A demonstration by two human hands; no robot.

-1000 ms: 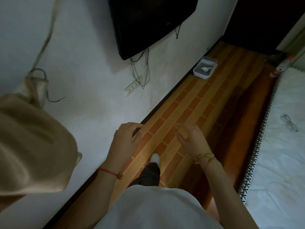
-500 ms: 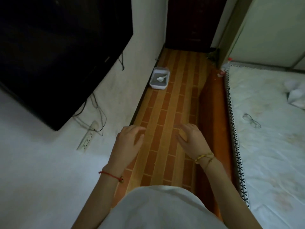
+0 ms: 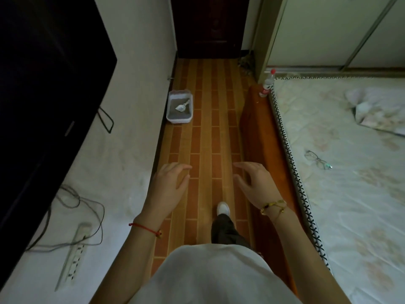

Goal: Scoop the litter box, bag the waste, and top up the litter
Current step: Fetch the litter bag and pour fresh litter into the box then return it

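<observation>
Litter box [image 3: 178, 121] sits on the floor [image 3: 206, 137] against the left wall [image 3: 140, 106], well ahead of the person, probably kept clear of the walkway. Grey litter [image 3: 178, 114] fills it, and a white slotted scoop [image 3: 181, 107] lies on top. Left hand [image 3: 169, 183] and right hand [image 3: 254, 183] are loosely curled and hold nothing.

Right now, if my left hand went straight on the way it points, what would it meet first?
Probably nothing close: the left hand points up the bare floor, passing just right of the litter box, toward the dark door. Depth is unclear.
</observation>
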